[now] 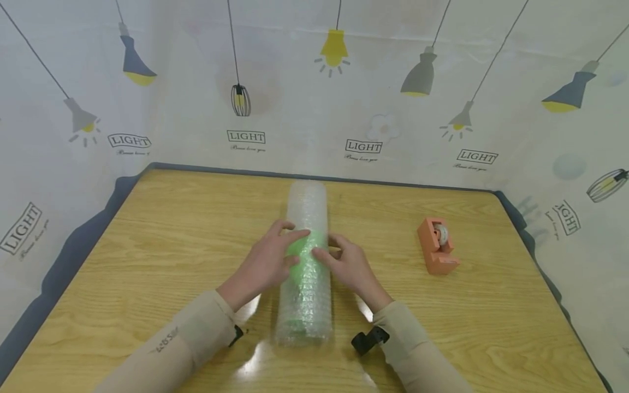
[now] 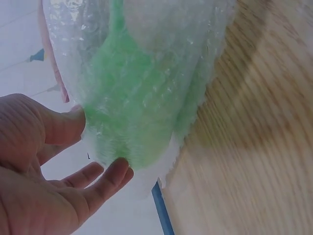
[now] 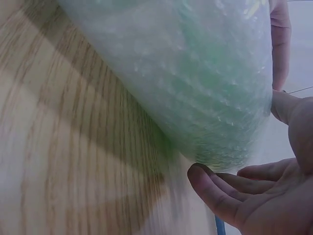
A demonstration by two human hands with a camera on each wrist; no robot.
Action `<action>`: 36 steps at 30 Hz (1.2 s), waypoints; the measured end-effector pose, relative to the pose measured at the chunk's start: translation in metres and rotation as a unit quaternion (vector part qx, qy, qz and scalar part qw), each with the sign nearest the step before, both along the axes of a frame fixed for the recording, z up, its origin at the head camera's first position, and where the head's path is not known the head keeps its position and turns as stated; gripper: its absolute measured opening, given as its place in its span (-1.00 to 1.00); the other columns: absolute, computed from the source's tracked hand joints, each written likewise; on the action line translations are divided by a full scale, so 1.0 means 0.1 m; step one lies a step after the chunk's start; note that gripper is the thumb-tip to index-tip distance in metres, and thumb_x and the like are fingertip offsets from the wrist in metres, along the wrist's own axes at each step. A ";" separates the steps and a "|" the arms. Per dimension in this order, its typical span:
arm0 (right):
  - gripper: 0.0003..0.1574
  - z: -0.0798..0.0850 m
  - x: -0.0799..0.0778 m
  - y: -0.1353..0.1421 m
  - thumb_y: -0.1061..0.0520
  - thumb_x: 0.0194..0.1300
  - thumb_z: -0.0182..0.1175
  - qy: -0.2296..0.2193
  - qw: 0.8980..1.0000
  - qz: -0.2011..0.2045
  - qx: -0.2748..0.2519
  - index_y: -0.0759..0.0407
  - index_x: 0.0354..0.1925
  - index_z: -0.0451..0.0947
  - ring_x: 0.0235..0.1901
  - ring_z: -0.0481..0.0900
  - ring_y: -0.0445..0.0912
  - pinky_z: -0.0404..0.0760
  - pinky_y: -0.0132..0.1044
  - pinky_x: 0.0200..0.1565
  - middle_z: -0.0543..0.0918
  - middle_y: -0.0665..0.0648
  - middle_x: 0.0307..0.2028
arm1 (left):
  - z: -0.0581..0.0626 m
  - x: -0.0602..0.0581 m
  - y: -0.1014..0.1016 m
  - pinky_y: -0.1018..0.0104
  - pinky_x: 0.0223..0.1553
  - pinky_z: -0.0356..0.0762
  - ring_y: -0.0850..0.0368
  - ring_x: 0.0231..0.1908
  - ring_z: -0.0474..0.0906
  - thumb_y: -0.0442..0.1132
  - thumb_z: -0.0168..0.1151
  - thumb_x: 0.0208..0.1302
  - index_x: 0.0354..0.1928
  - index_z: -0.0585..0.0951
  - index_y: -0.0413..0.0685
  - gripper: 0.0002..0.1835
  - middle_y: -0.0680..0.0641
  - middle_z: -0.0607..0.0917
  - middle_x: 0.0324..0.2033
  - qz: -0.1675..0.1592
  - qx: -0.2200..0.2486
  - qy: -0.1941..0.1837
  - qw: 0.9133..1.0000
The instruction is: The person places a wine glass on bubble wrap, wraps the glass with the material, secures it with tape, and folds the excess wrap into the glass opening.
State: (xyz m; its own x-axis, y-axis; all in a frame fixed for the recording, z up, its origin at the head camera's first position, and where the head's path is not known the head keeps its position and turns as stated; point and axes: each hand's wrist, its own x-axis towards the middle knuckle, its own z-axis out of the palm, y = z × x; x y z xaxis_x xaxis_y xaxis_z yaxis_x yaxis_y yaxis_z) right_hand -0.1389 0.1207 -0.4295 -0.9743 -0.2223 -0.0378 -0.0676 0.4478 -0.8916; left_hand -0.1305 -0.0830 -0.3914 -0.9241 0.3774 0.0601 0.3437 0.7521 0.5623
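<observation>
A long roll of bubble wrap (image 1: pixel 306 305) lies on the wooden table, pointing away from me, with something green showing through its layers. From the left my left hand (image 1: pixel 265 262) holds it, fingers over the top and thumb lower on the side. Opposite, my right hand (image 1: pixel 351 265) holds the right side, its thumb on top and its other fingers bent along the flank. In the left wrist view, thumb and fingertips touch the wrap (image 2: pixel 132 88) with a wide gap between them. The right wrist view has the fingers cupped at the roll's side (image 3: pixel 210 98).
An orange tape dispenser (image 1: pixel 436 248) with a roll of tape stands on the table (image 1: pixel 196 207) to the right. Behind the table's far edge hangs a pale sheet (image 1: pixel 295 65) printed with lamps, and it also flanks both sides.
</observation>
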 end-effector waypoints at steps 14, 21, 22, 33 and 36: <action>-0.23 0.08 0.05 0.03 -0.02 0.46 0.30 0.007 1.000 -0.006 0.014 0.30 0.45 0.36 0.08 0.68 0.21 0.77 -0.01 -0.03 0.53 0.33 0.32 | 0.02 -0.03 -0.06 -0.08 0.13 0.66 -0.19 0.15 0.58 -0.28 0.21 0.45 0.45 0.45 -0.11 -0.46 -0.31 0.42 0.39 -0.008 0.035 -0.073 0.997; -0.25 0.10 0.09 0.02 0.06 0.43 0.32 0.038 0.999 0.009 0.015 0.33 0.44 0.37 0.02 0.71 0.22 0.78 -0.04 -0.07 0.53 0.37 0.28 | 0.00 -0.04 -0.03 -0.19 0.29 0.51 -0.23 0.31 0.47 0.11 0.30 0.41 0.38 0.44 -0.23 -0.29 -0.27 0.51 0.34 0.016 0.031 -0.076 0.996; -0.25 0.10 0.09 0.02 0.06 0.43 0.32 0.040 0.999 0.010 0.018 0.32 0.44 0.37 0.02 0.71 0.21 0.79 -0.05 -0.07 0.54 0.36 0.28 | 0.00 -0.04 -0.02 -0.18 0.27 0.52 -0.22 0.29 0.49 0.13 0.33 0.39 0.38 0.44 -0.24 -0.27 -0.27 0.53 0.31 0.018 0.028 -0.075 0.997; -0.30 0.12 0.09 0.00 0.12 0.39 0.35 0.079 0.997 0.010 0.017 0.34 0.39 0.44 -0.07 0.72 0.19 0.78 -0.09 -0.09 0.56 0.36 0.20 | -0.01 -0.04 -0.01 -0.12 0.12 0.63 -0.21 0.14 0.57 0.06 0.43 0.32 0.30 0.42 -0.27 -0.28 -0.31 0.59 0.17 0.037 0.035 -0.091 0.995; -0.32 0.13 0.09 0.00 0.14 0.37 0.37 0.094 0.995 0.008 0.020 0.35 0.36 0.47 -0.10 0.71 0.17 0.78 -0.08 -0.08 0.57 0.37 0.17 | -0.03 -0.04 -0.01 -0.05 0.00 0.67 -0.16 0.06 0.60 0.03 0.44 0.32 0.27 0.42 -0.27 -0.31 -0.28 0.62 0.10 0.039 0.052 -0.099 0.993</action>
State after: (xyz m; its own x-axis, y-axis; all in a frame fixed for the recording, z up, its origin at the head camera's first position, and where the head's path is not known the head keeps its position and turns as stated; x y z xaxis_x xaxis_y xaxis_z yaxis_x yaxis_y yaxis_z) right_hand -0.1298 0.1207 -0.4164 -0.9612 -0.2403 0.1357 -0.2391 0.4797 -0.8442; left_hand -0.1348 -0.0838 -0.3947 -0.9477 0.3061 -0.0899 0.1628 0.7064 0.6889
